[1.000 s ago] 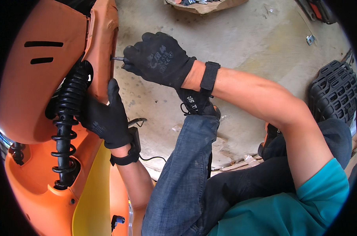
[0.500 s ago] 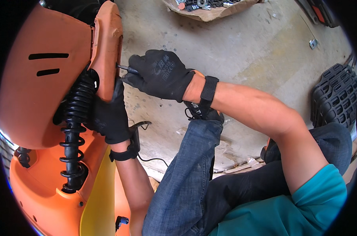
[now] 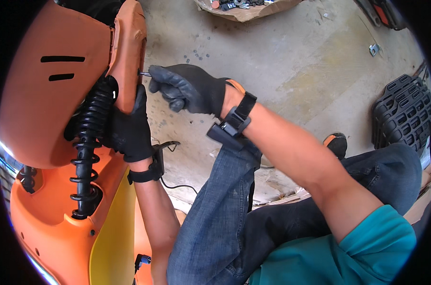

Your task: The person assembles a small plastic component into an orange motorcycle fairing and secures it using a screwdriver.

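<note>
A screwdriver (image 3: 145,74) with a thin metal shaft points at the side edge of the orange fork cover (image 3: 128,57). Round its handle, mostly hidden, the fingers of my black-gloved right hand (image 3: 191,89) are closed. My left hand (image 3: 130,133), in a matching glove, grips the lower end of that cover; one finger lies up along its edge and the others are hidden behind it. Just left of this hand stands a black shock absorber (image 3: 86,159) with a coil spring, beside the large orange fender (image 3: 53,102) with two dark slots.
Below the fender is a brighter orange body (image 3: 44,237) with a yellow panel (image 3: 113,232). A cardboard box (image 3: 246,13) of small metal parts sits at the far side. Black plastic grates (image 3: 401,111) stand at the right. My bent legs (image 3: 215,213) fill the lower middle.
My right hand has turned over at the wrist around the screwdriver, with its curled fingers now showing. My left hand keeps its place on the cover. The whole view has shifted slightly.
</note>
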A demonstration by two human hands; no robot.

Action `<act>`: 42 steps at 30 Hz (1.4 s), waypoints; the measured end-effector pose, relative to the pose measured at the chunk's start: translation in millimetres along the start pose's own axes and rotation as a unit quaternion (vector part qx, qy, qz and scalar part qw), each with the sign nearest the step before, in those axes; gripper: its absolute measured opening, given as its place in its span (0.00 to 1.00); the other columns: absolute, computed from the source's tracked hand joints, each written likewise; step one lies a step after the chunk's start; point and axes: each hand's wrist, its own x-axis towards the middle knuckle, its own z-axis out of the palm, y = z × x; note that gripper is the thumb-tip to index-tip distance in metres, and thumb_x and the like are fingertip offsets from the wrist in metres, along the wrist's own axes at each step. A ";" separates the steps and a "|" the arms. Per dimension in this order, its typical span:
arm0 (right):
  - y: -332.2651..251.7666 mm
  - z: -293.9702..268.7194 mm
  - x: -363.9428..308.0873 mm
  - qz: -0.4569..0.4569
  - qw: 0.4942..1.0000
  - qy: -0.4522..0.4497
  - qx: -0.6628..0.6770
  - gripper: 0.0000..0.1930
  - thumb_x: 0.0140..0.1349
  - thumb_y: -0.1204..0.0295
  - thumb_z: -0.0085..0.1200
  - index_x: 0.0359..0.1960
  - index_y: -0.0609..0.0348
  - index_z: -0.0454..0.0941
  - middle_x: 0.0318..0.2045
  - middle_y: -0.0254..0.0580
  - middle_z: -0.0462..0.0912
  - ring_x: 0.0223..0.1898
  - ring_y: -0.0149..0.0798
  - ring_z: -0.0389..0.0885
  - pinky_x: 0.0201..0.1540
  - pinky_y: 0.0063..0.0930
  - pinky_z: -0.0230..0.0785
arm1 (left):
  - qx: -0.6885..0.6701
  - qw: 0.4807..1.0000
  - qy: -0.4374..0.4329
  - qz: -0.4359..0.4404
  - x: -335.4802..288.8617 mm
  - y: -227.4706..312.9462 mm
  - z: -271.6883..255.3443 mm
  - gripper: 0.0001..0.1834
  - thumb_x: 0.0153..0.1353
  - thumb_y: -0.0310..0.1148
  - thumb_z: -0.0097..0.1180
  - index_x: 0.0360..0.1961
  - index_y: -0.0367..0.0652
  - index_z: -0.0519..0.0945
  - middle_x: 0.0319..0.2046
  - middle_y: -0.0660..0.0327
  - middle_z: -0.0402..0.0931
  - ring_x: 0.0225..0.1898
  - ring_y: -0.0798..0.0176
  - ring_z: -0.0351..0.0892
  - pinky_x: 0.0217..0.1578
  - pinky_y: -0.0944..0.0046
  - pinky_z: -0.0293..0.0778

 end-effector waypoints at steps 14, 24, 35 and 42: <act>16.8 1.7 -2.7 -0.321 0.668 0.227 -0.631 0.16 0.64 0.55 0.57 0.37 0.56 0.79 0.24 0.50 0.82 0.32 0.53 0.83 0.34 0.48 0.75 | -0.004 0.999 0.022 0.038 3.0 0.2 -0.7 0.38 0.49 0.55 0.76 0.53 0.38 0.81 0.50 0.53 0.83 0.51 0.50 0.81 0.53 0.58 0.75; 18.7 6.0 2.4 -0.333 0.639 0.241 -0.650 0.16 0.62 0.55 0.58 0.34 0.55 0.78 0.21 0.46 0.80 0.30 0.51 0.81 0.32 0.47 0.74 | 0.017 0.998 0.029 0.044 3.1 -6.6 4.0 0.40 0.48 0.59 0.75 0.52 0.39 0.82 0.49 0.54 0.83 0.50 0.50 0.82 0.51 0.58 0.75; 6.4 -1.4 2.8 -0.376 0.530 0.203 -0.732 0.11 0.62 0.60 0.58 0.30 0.53 0.80 0.24 0.41 0.82 0.32 0.46 0.81 0.34 0.42 0.73 | -0.035 0.999 -0.007 0.008 3.3 -1.0 -1.6 0.39 0.48 0.58 0.76 0.53 0.38 0.81 0.49 0.53 0.83 0.51 0.49 0.81 0.53 0.57 0.73; 2.1 14.0 -2.8 -0.222 0.760 0.191 -0.580 0.15 0.64 0.57 0.57 0.34 0.57 0.80 0.28 0.49 0.85 0.34 0.55 0.84 0.39 0.48 0.75 | -0.010 1.000 -0.005 0.020 2.6 -3.4 -1.6 0.40 0.48 0.59 0.75 0.53 0.39 0.81 0.49 0.52 0.82 0.51 0.47 0.81 0.53 0.56 0.74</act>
